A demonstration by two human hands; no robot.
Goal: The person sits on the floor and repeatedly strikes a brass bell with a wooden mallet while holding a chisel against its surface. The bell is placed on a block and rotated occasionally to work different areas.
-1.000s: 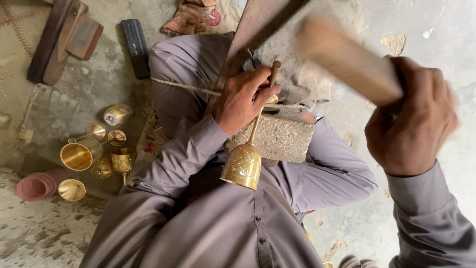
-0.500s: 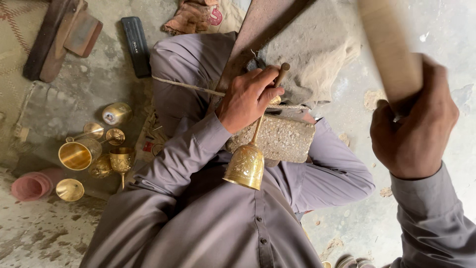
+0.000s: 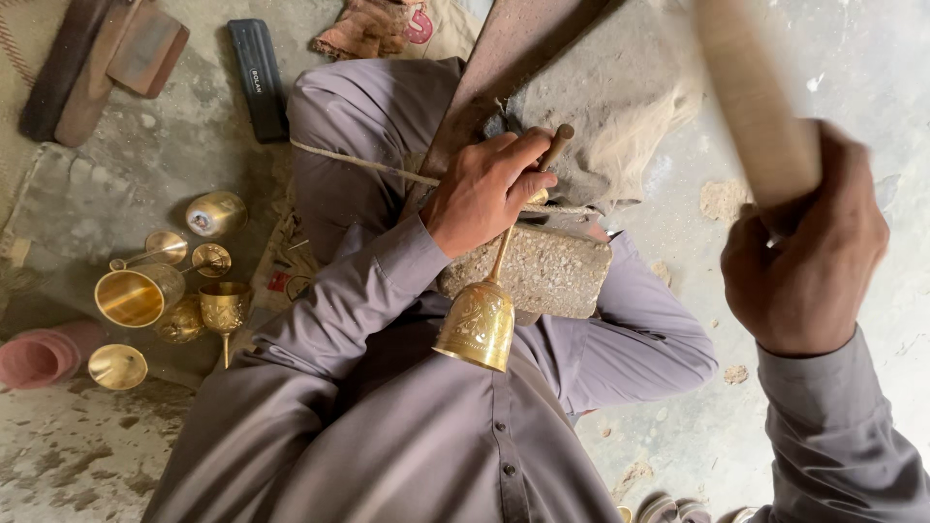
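Goblet (image 3: 477, 325) of engraved brass, bowl pointing toward the lap, stem lying across a rough grey stone block (image 3: 542, 269). Left hand (image 3: 484, 194) wrapped around the thin stem and a slim wooden tool (image 3: 555, 147), fingers curled tight. Right hand (image 3: 804, 261) fisted around a pale, blurred wooden handle (image 3: 751, 97), raised well apart. More polished brass cups (image 3: 136, 295) clustered on the dusty concrete floor (image 3: 87, 455).

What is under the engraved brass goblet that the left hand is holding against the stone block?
The brass goblet hangs bowl-down over the person's grey shirt; its stem lies across the stone block. The left hand covers the stem's upper end, so what it touches there is hidden.
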